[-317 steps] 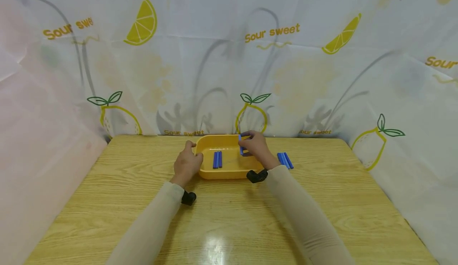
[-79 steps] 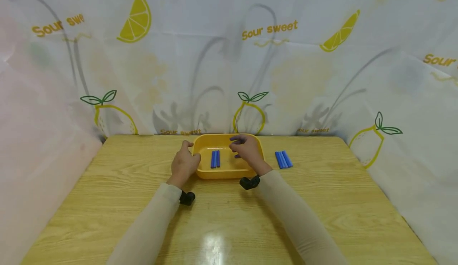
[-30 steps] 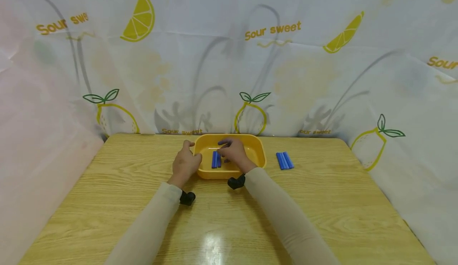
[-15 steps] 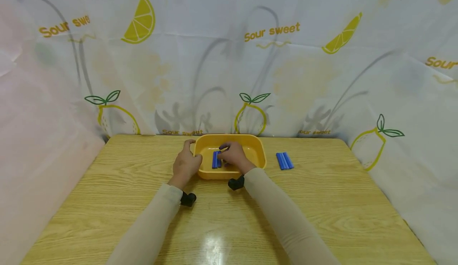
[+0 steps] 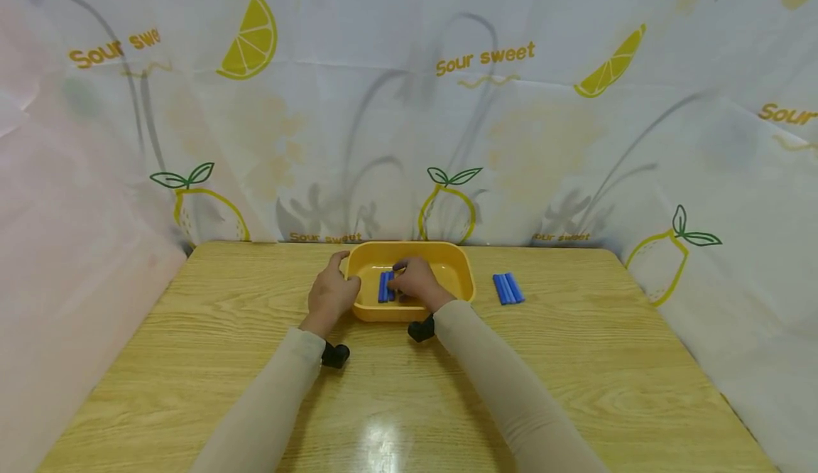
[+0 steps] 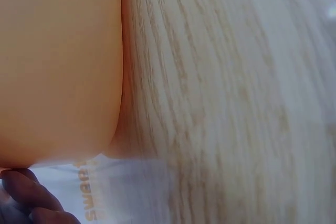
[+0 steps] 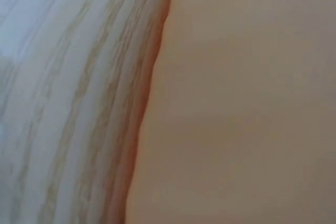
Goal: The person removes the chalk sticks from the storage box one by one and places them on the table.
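At nine o'clock of the yellow tray (image 5: 377, 314), the left hand (image 5: 331, 291) gripped its end, thumb at the rim and fingers (image 5: 343, 254) on the outer side, presumably to keep it from sliding. Within, toward nine o'clock, the inner sticks (image 5: 385, 287) lay side by side, an alignment suggesting deliberate order. The right hand (image 5: 419, 281) lay over the tray from five o'clock, its fingers curled at the row's three o'clock side; whether they pinched a stick could not be told. Outside, at three o'clock, the outer sticks (image 5: 508, 289) lay together on the table (image 5: 575, 366), likely for easy reach.
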### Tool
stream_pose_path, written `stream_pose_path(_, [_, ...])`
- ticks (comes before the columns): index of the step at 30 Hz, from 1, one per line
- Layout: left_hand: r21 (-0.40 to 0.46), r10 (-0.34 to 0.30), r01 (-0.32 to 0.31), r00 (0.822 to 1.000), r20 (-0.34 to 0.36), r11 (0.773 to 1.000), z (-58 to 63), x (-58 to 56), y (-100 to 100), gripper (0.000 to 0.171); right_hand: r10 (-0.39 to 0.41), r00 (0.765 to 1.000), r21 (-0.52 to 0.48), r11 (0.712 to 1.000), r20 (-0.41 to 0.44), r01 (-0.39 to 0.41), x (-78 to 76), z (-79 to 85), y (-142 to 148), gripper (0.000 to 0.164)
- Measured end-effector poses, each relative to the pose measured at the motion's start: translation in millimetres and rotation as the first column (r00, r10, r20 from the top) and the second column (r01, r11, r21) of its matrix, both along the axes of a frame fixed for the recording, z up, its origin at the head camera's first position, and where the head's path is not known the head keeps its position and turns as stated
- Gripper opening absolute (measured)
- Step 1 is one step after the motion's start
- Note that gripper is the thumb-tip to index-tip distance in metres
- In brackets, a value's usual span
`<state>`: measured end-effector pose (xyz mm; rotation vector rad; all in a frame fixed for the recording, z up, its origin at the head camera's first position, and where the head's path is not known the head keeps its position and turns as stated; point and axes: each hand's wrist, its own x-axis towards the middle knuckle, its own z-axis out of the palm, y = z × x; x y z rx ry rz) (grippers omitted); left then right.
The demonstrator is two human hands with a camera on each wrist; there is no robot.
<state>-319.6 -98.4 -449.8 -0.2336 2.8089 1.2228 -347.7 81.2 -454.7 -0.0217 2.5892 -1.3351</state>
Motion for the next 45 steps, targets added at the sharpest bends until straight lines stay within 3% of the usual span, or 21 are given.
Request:
stream_pose_path(10, [-0.009,-0.01,0.01,1.0,-0.013,1.0,4.9,-2.3,-0.9,0.063,0.031,0.999,0.15,0.988,-0.04,-0.025,-4.2,4.3,-2.3,0.042])
stream_pose_path(19, [-0.018,-0.008,0.009,1.0,0.017,1.0,3.6,-0.5,-1.2,0.063,0.039,0.999,0.179,0.983,-0.031,-0.033,-3.3,3.3,-3.6,0.041])
stream_pose_path(29, [-0.001,-0.012,0.012,1.0,-0.006,1.0,-4.0,1.8,-1.4,0.062,0.018,0.999,0.142,0.99,-0.037,-0.012,2.3,1.1,-2.7,0.041])
stream_pose_path(37, [0.008,-0.02,0.02,0.999,-0.045,1.0,0.6,-2.0,-1.3,0.062,0.021,0.997,0.22,0.975,-0.075,-0.004,-0.5,4.5,-4.0,0.042])
stream_pose_path(45, [0.0,-0.021,0.021,1.0,-0.018,1.0,-2.0,-0.9,-1.5,0.062,-0.01,0.994,0.288,0.957,-0.113,0.043,1.4,2.7,-2.5,0.039])
